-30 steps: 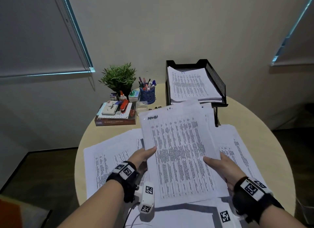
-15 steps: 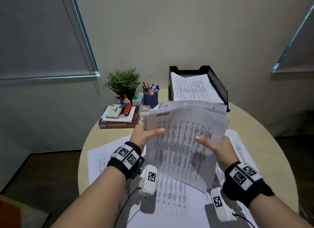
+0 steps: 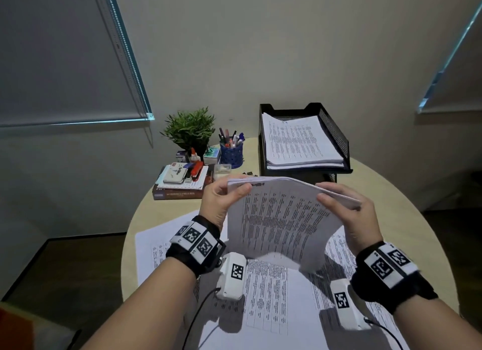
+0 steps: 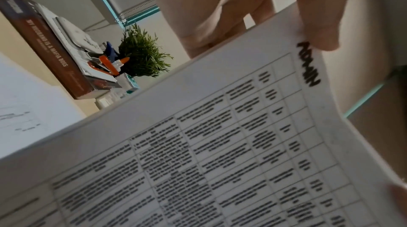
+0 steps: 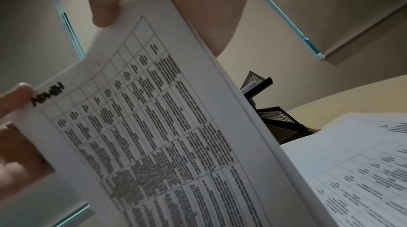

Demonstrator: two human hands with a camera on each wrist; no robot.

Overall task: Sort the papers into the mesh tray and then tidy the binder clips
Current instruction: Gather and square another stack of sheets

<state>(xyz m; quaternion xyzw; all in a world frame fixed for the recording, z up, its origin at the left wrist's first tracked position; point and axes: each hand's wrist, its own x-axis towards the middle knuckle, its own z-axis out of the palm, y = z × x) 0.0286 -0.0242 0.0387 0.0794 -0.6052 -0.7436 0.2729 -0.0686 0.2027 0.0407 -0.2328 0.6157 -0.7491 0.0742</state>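
Observation:
I hold a stack of printed papers (image 3: 281,219) upright over the table, its lower edge hanging just above the loose sheets (image 3: 268,297). My left hand (image 3: 221,198) pinches the top left corner beside the handwritten word ADMIN (image 4: 308,65), thumb in front. My right hand (image 3: 347,208) grips the top right corner, thumb on the printed face (image 5: 154,109). The black mesh tray (image 3: 336,133) stands behind at the back of the table with a pile of papers (image 3: 297,140) in it. A few small dark binder clips (image 3: 247,172) lie left of the tray's base.
At the back left are a potted plant (image 3: 190,130), a blue pen cup (image 3: 231,154), and a book (image 3: 180,193) stacked with a pad, stapler and glue. The round table's edge (image 3: 417,219) curves off to the right, near the wall.
Both hands lifted the paper stack off the table, slid up to its top corners and tipped it upright. The view moved closer to the tray.

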